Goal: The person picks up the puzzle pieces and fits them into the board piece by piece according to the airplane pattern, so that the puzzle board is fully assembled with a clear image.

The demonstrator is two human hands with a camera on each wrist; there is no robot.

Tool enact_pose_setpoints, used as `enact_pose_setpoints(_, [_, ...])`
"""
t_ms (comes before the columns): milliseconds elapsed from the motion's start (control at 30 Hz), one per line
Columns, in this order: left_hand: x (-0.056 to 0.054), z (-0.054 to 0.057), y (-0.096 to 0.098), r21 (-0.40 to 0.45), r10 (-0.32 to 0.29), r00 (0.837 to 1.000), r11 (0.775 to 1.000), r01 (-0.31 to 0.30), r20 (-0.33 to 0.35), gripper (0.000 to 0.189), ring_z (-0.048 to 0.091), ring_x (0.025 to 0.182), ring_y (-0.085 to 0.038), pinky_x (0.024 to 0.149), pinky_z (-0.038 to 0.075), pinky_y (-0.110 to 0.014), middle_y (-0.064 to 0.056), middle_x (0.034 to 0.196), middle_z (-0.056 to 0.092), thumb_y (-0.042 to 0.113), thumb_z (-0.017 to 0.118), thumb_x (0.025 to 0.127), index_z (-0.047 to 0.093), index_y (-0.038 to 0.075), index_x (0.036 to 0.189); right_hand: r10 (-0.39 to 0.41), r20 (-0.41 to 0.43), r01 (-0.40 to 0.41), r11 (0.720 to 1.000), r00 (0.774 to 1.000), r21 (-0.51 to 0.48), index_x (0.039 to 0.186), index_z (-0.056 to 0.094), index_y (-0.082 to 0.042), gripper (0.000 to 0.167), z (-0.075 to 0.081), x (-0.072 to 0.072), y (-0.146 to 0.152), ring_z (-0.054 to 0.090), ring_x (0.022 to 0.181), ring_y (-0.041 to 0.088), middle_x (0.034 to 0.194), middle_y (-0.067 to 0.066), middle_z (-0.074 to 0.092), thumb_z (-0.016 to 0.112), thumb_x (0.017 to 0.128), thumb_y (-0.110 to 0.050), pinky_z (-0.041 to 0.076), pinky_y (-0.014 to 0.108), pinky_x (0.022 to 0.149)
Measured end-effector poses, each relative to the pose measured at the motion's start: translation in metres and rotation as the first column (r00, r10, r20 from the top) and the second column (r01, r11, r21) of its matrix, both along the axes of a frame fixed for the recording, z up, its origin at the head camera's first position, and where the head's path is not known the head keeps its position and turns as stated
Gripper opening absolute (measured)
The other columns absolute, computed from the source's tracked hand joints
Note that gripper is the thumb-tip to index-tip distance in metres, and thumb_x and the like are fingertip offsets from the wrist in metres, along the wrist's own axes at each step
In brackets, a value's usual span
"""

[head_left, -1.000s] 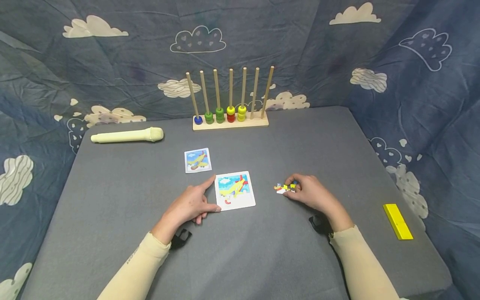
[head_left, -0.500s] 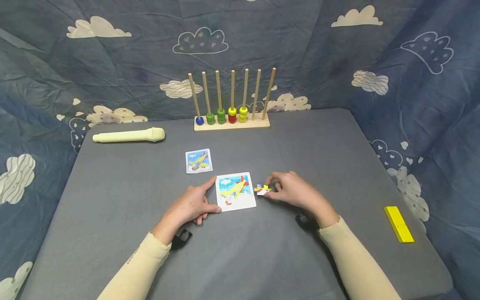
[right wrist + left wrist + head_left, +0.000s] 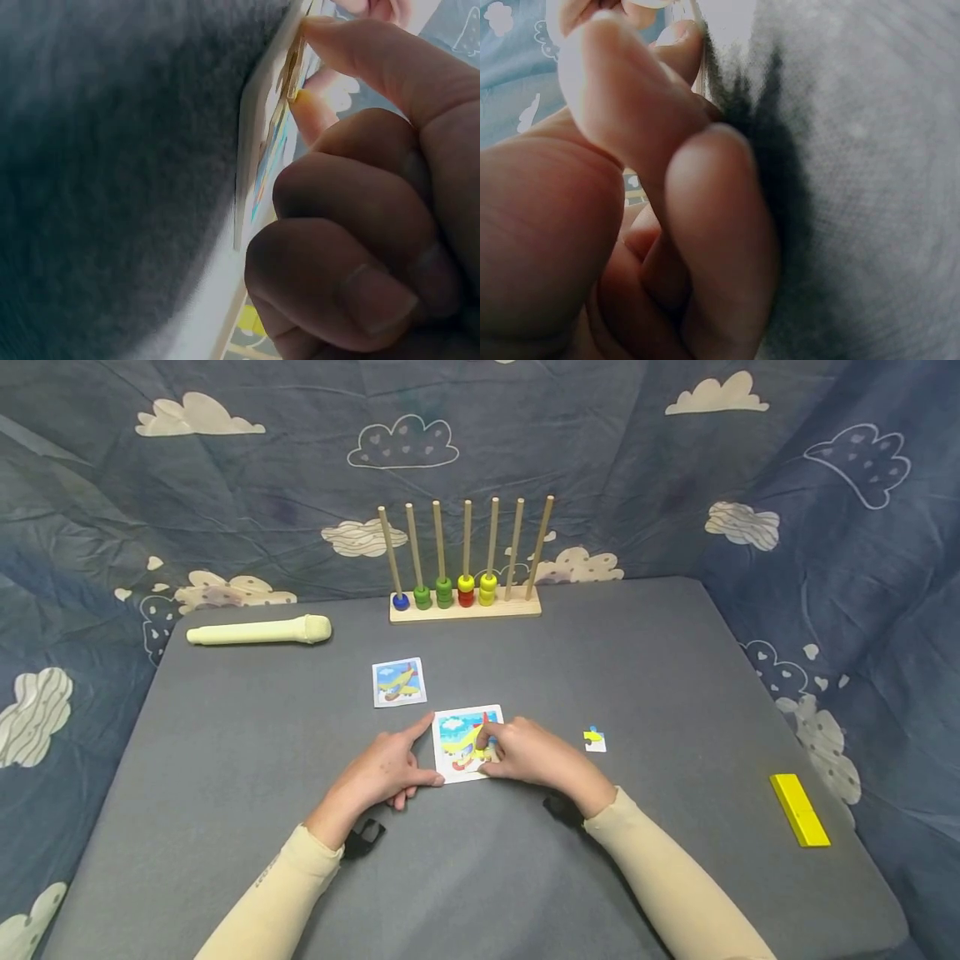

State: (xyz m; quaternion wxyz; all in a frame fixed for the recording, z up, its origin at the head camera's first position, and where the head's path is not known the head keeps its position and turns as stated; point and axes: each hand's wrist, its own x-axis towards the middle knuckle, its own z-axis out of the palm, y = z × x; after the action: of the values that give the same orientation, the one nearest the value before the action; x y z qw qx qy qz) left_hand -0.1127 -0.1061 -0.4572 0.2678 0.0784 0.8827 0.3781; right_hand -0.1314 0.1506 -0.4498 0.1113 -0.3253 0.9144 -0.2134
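Observation:
In the head view, a square airplane jigsaw board (image 3: 452,725) lies flat at the middle of the table. My left hand (image 3: 384,768) steadies its left edge, the index finger straight at the far corner and the thumb at the near one. Over the board's right half, my right hand (image 3: 534,756) pinches a jigsaw piece (image 3: 295,71) between thumb and index finger, close against the picture. The right fingers partly hide the board. One loose jigsaw piece (image 3: 595,741), yellow, blue and white, lies to the right. Beyond the board lies a smaller airplane picture card (image 3: 399,683).
A wooden peg rack (image 3: 465,610) with coloured beads stands at the back. To its left lies a pale yellow toy microphone (image 3: 258,631). A yellow block (image 3: 799,810) sits near the right edge of the grey table (image 3: 675,877).
My right hand has carried the jigsaw piece leftward from beside the loose piece onto the board. The loose piece is now uncovered. My left hand has stayed at the board's edge.

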Motion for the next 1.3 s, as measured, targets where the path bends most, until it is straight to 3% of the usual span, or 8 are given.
enact_pose_setpoints(133, [0.001,0.0,-0.001,0.014,-0.009,1.0,1.0,0.009,-0.011,0.106,0.056,0.035,-0.011,0.041,0.053,-0.032,-0.001,0.051,0.06,0.029,0.091,0.085,0.027,0.026,0.17,0.017,-0.04,-0.018,1.0,0.999,-0.017,0.104,0.074,-0.009,0.024,-0.004,0.001,0.0,0.042,0.054,-0.002,0.061,-0.008,0.055,0.085,0.087,-0.021,0.037,0.018,0.053])
enact_pose_setpoints(467, [0.001,0.0,-0.001,0.014,-0.015,1.0,1.0,0.015,-0.02,0.107,0.056,0.035,-0.012,0.041,0.053,-0.032,-0.001,0.051,0.061,0.03,0.091,0.085,0.027,0.026,0.17,-0.017,0.008,0.017,1.0,1.0,0.007,0.109,0.074,-0.011,0.029,-0.001,0.002,-0.001,0.043,0.055,0.001,0.063,-0.008,0.055,0.088,0.088,-0.025,0.036,0.02,0.054])
enact_pose_setpoints(733, [0.002,0.0,-0.001,0.018,-0.006,1.0,1.0,0.006,-0.018,0.107,0.057,0.036,-0.013,0.042,0.054,-0.033,-0.002,0.052,0.062,0.029,0.091,0.085,0.027,0.028,0.17,-0.022,0.005,0.022,1.0,1.0,-0.02,0.106,0.079,-0.017,0.014,-0.002,0.006,-0.007,0.042,0.055,0.002,0.076,-0.006,0.071,0.083,0.093,-0.02,0.035,0.02,0.054])
enact_pose_setpoints(1067, [0.001,-0.001,-0.001,0.001,-0.006,1.0,1.0,0.007,-0.022,0.107,0.057,0.036,-0.013,0.042,0.053,-0.032,-0.003,0.052,0.062,0.031,0.091,0.085,0.027,0.027,0.17,-0.063,-0.032,0.062,0.998,0.998,-0.008,0.102,0.081,-0.019,0.01,-0.004,0.01,-0.013,0.042,0.053,0.004,0.077,-0.006,0.074,0.083,0.094,-0.023,0.035,0.021,0.053])
enact_pose_setpoints(1300, [0.001,-0.001,0.001,-0.012,-0.004,1.0,1.0,0.004,-0.012,0.106,0.057,0.036,-0.014,0.043,0.053,-0.032,-0.003,0.053,0.062,0.031,0.09,0.086,0.027,0.028,0.17,-0.043,-0.077,0.046,0.998,0.996,0.034,0.102,0.084,-0.023,0.008,-0.003,0.012,-0.012,0.042,0.054,0.002,0.077,-0.009,0.075,0.082,0.094,-0.024,0.034,0.02,0.052])
